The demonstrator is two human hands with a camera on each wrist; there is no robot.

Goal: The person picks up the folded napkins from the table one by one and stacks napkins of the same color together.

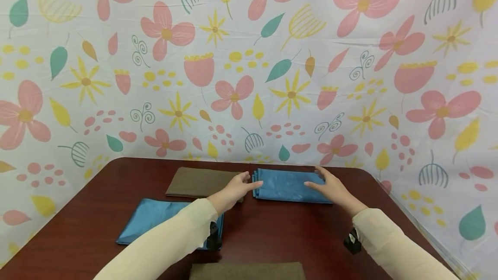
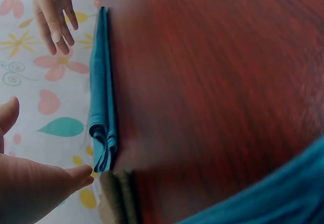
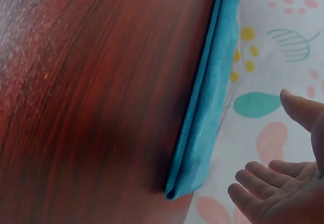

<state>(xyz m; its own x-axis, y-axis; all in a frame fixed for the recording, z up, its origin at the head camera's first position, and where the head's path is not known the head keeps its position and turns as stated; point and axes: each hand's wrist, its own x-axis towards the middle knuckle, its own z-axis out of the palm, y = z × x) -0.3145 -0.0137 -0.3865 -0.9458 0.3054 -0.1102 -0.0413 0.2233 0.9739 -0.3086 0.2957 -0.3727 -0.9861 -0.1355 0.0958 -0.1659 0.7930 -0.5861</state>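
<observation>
A folded blue cloth [image 1: 289,186] lies at the far side of the table, its layered edge facing left. My left hand [image 1: 233,191] is at the left end of this cloth, thumb and fingers spread apart and nothing held. Over the cloth's right end is my right hand [image 1: 334,189], also with thumb and fingers apart. In the right wrist view the fingers [image 3: 258,183] stand off beyond the cloth's end [image 3: 197,148]. The left wrist view shows the rolled folds of the cloth [image 2: 101,102] near my left thumb.
A folded brown cloth [image 1: 198,182] lies left of the far blue one, partly behind my left hand. Nearer, a second blue cloth [image 1: 155,217] sits under my left forearm. Another brown cloth [image 1: 249,271] is at the near edge. A flower-patterned sheet [image 1: 233,55] hangs behind the table [image 1: 288,232].
</observation>
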